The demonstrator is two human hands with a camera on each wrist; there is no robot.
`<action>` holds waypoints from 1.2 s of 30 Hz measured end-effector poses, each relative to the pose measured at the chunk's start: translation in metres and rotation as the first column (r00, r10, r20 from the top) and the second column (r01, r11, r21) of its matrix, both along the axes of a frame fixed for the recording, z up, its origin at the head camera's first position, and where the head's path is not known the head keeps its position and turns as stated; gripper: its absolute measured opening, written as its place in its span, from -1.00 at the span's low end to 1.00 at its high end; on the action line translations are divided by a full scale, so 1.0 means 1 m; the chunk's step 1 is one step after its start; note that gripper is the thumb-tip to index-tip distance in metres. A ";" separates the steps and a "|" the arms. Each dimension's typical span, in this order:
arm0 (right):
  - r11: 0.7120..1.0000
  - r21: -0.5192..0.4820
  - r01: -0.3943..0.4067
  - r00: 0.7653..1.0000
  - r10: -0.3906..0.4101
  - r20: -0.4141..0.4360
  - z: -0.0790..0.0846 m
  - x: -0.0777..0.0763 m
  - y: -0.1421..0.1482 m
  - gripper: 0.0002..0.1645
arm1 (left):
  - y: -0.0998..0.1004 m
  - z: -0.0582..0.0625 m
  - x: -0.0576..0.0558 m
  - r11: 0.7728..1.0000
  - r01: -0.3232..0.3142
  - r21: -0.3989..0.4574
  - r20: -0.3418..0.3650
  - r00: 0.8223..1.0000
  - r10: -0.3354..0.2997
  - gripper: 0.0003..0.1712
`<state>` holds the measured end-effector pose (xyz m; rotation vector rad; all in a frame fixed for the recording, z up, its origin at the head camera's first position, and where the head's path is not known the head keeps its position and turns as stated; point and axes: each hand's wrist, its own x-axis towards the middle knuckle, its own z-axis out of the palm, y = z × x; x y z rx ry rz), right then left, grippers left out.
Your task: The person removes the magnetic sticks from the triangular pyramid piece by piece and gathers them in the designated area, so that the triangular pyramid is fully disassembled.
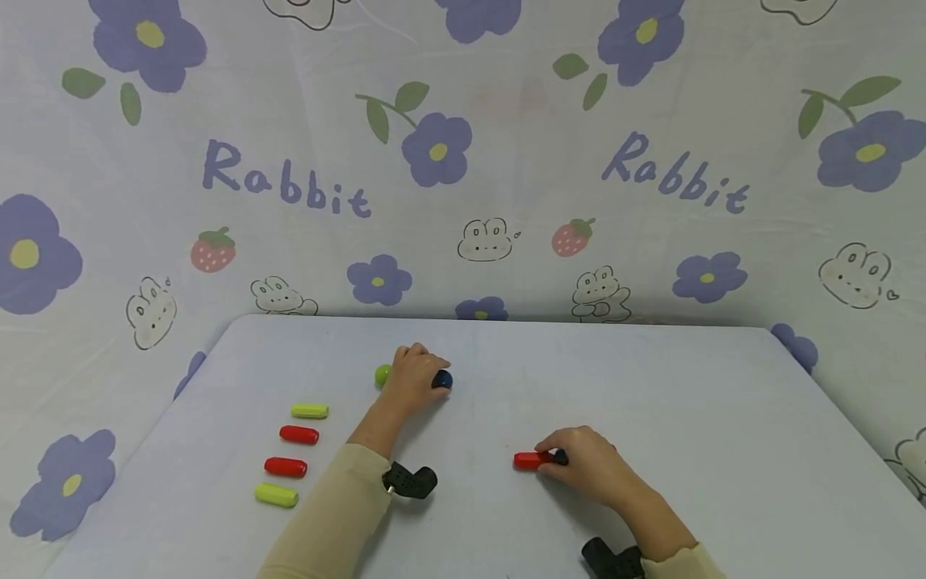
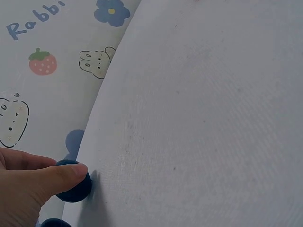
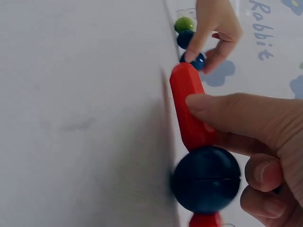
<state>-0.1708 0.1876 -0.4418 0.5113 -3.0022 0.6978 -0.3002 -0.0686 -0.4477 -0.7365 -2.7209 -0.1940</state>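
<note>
My left hand (image 1: 414,378) pinches a dark blue ball (image 2: 75,187) between thumb and fingers, on the far part of the table. Another blue ball (image 3: 186,39) and a green ball (image 3: 184,24) lie beside it, partly hidden by the hand in the head view. Nearer and to the right, my right hand (image 1: 589,466) pinches a faceted red stick (image 3: 187,106) with thumb and forefinger. At the stick's end is a larger-looking dark blue ball (image 3: 206,179), with part of another red piece (image 3: 205,220) beyond it; whether these are joined I cannot tell.
On the left of the white table (image 1: 463,531) lie a yellow-green stick (image 1: 309,411), a red stick (image 1: 299,435), a second red stick (image 1: 285,467) and another yellow-green stick (image 1: 276,494), roughly in a column. A patterned cloth (image 1: 506,185) hangs behind the table's far edge.
</note>
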 end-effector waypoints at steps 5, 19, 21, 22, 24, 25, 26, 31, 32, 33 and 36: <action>0.999 -0.047 -0.016 1.000 0.017 0.026 0.004 -0.002 0.013 -0.66 | -0.001 0.000 0.000 1.000 0.006 0.016 -0.005 1.000 -0.006 -0.52; 0.996 -0.077 0.054 0.991 -0.044 0.124 0.009 -0.003 0.028 -0.57 | -0.007 0.000 0.002 0.998 0.053 0.034 -0.035 0.998 -0.052 -0.53; 0.996 -0.072 0.056 0.991 -0.047 0.123 0.011 -0.003 0.028 -0.57 | -0.008 0.000 0.002 0.997 0.069 0.038 -0.061 0.996 -0.067 -0.54; 0.996 -0.071 0.059 0.991 -0.050 0.122 0.011 -0.003 0.029 -0.57 | -0.008 0.000 0.002 0.997 0.072 0.040 -0.058 0.996 -0.070 -0.54; 0.996 -0.066 0.058 0.992 -0.050 0.117 0.011 -0.002 0.029 -0.57 | -0.007 0.000 0.003 0.996 0.076 0.041 -0.057 0.996 -0.073 -0.53; 0.996 -0.063 0.058 0.992 -0.050 0.115 0.011 -0.002 0.029 -0.57 | -0.007 0.000 0.003 0.996 0.074 0.040 -0.058 0.996 -0.072 -0.54; 0.996 -0.062 0.059 0.992 -0.051 0.114 0.011 -0.002 0.029 -0.57 | -0.007 0.000 0.002 0.996 0.075 0.045 -0.054 0.996 -0.073 -0.54; 0.996 -0.056 0.067 0.990 -0.059 0.126 0.009 -0.004 0.030 -0.57 | -0.006 0.002 0.002 0.998 0.048 0.044 -0.026 0.999 -0.046 -0.55; 0.996 -0.055 0.067 0.990 -0.059 0.129 0.009 -0.004 0.030 -0.57 | -0.006 0.002 0.002 0.998 0.042 0.039 -0.028 0.999 -0.041 -0.56; 0.996 -0.057 0.068 0.989 -0.060 0.133 0.009 -0.004 0.030 -0.57 | -0.006 0.002 0.001 0.999 0.036 0.034 -0.028 0.999 -0.035 -0.56; 0.996 -0.064 0.068 0.988 -0.059 0.143 0.009 -0.004 0.030 -0.57 | -0.007 0.003 0.001 0.999 0.025 0.033 -0.020 1.000 -0.024 -0.55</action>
